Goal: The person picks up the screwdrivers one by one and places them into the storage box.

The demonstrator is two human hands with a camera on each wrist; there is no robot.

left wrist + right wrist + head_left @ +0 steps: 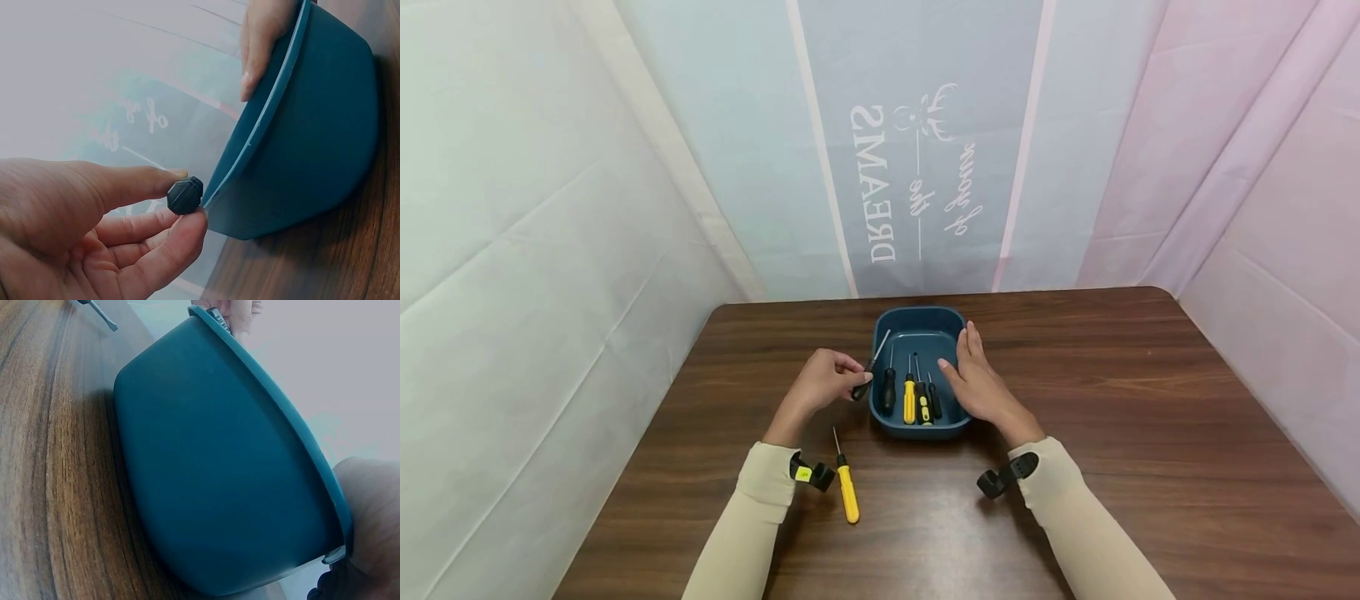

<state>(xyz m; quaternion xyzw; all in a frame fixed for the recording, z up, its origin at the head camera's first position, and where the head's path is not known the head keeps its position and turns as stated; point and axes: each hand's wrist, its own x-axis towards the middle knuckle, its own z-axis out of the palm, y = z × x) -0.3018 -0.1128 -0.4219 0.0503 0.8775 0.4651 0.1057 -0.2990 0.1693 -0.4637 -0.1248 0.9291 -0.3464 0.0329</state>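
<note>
My left hand (829, 379) pinches a black-handled screwdriver (863, 385) between thumb and fingers at the left rim of a blue bin (917, 318). The shaft points up and away, over the rim. In the left wrist view only the butt of the black handle (185, 195) shows. My right hand (981, 383) rests with extended fingers along the bin's right wall, thumb over the inside. Lying in the bin are a black screwdriver (888, 392), a yellow screwdriver (910, 402), a black-and-yellow screwdriver (923, 404) and a small black screwdriver (934, 398).
Another yellow screwdriver (847, 492) lies on the wooden table (1150, 433), in front of the bin and to its left, near my left wrist. Behind the table hangs a printed cloth (917, 167), and pale cloth walls stand at both sides.
</note>
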